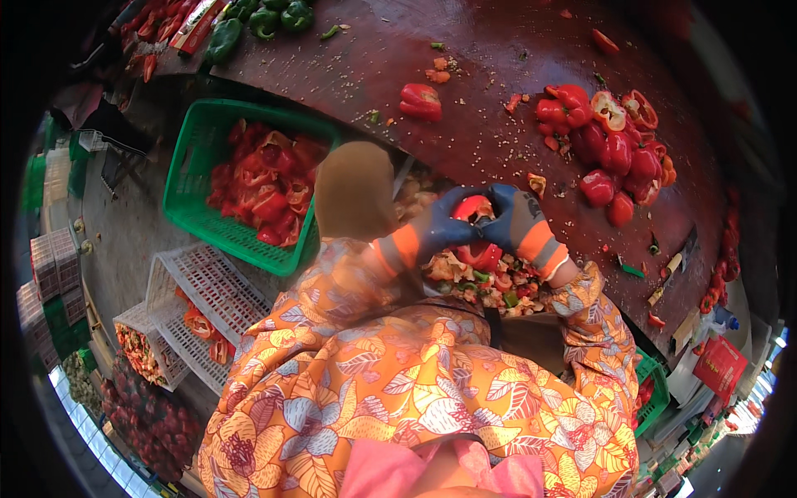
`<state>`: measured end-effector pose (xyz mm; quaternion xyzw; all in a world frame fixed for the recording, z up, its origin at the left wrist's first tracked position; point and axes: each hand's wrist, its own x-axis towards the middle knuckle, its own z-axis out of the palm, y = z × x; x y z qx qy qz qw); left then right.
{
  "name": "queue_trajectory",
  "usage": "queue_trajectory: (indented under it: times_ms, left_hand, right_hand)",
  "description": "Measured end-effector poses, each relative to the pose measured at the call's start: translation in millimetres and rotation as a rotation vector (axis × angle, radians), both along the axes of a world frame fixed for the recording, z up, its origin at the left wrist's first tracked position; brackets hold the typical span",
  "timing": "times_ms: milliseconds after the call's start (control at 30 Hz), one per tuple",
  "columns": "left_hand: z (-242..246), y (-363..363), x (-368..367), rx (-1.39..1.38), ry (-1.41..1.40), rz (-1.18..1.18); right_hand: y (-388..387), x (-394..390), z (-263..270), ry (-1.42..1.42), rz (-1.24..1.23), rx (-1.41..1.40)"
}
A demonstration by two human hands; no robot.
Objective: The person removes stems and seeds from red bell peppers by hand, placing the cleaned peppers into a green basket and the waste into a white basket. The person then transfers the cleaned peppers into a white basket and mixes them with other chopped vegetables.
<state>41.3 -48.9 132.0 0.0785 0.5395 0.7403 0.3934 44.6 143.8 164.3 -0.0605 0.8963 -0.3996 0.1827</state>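
Observation:
In blue-coated work gloves, my left hand (445, 227) and my right hand (510, 218) hold a cut red bell pepper (474, 206) between them. Its hollow inside shows pale flesh. Something dark lies at its opening beside the right fingers; what it is cannot be told. Beneath the hands is a heap of pepper cores and trimmings (498, 286), with a red pepper piece (481, 255) on it. A pile of red bell peppers (613, 146), some cut, lies on the dark red table (485, 143) beyond my right hand. Another red pepper (421, 103) lies farther up.
A green plastic crate (177, 187) of cut red peppers stands to the left, with white crates (212, 280) below it. Green peppers (224, 40) sit at the table's upper left. A knife (682, 255) and small tools lie at the right. Seeds are scattered over the table.

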Motion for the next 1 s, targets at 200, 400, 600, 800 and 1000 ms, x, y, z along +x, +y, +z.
queue_trajectory:
  times_ms: [200,400,600,800,1000]
  left_hand:
    - [0,-18,-5,0.179,0.760,-0.103]
    - [43,-133,-18,0.634,-0.307,0.370]
    - [3,-201,-47,-0.960,0.272,0.936]
    - [27,-143,-34,-0.229,0.539,0.989]
    - [43,-44,-36,-0.145,0.272,0.733]
  right_hand:
    - [54,48,-41,-0.914,-0.282,-1.430]
    - [15,20,-24,-0.310,0.295,0.504]
    - [-77,-153,-76,0.532,-0.228,0.289]
    - [-98,-177,-105,0.158,-0.276,0.313]
    - [-70,-88,-46,-0.296,-0.482,-1.111]
